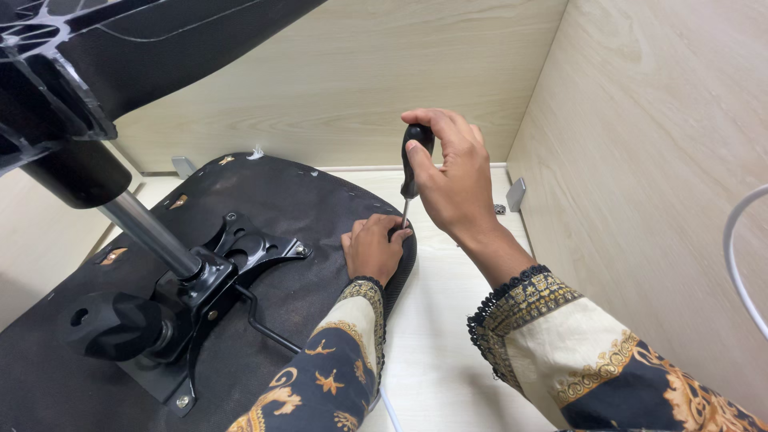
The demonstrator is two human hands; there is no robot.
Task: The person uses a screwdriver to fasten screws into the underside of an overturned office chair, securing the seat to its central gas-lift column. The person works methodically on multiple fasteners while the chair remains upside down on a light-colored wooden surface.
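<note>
An upturned office chair seat point(320, 208), covered in black fabric, lies on a pale wooden surface. My right hand point(456, 180) grips the black handle of a screwdriver point(413, 164) held upright, its metal shaft pointing down at the seat's right edge. My left hand point(373, 246) rests on that edge, fingers pinched around the screwdriver's tip. A black metal mechanism plate point(216, 272) is bolted to the middle of the seat, with a silver gas cylinder point(152, 232) rising from it up to the left.
The chair's black star base point(48, 48) hangs over the top left. Light wooden panels form a back wall point(360, 72) and a right wall point(664, 184). Small metal brackets point(516, 194) sit at the corners. A white cable point(740, 264) loops at the right.
</note>
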